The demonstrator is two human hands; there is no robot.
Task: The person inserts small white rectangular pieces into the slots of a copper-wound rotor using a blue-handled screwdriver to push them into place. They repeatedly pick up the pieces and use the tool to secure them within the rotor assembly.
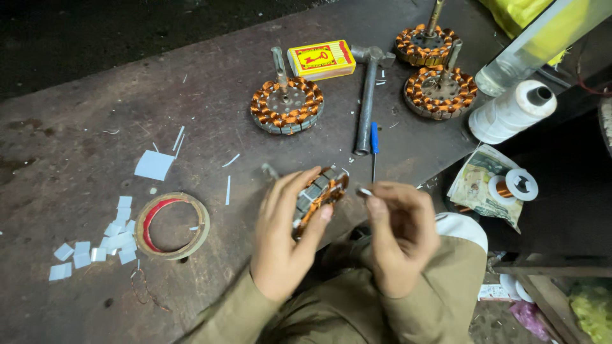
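My left hand (285, 237) grips a round motor stator (320, 193) with copper windings, held on edge just above the near edge of the dark workbench (210, 114). My right hand (400, 230) is beside it on the right, fingertips pinched on a small white slip (364, 191) close to the stator's rim. What the slip is made of is too small to tell.
Three more copper-wound stators stand on the bench: one in the middle (287, 105) and two at the back right (441, 91) (426, 44). A hammer (367, 95), a small blue screwdriver (374, 141), a yellow box (321, 59), a tape roll (172, 225), white paper pieces (102, 245) and a white thread spool (512, 111) lie around.
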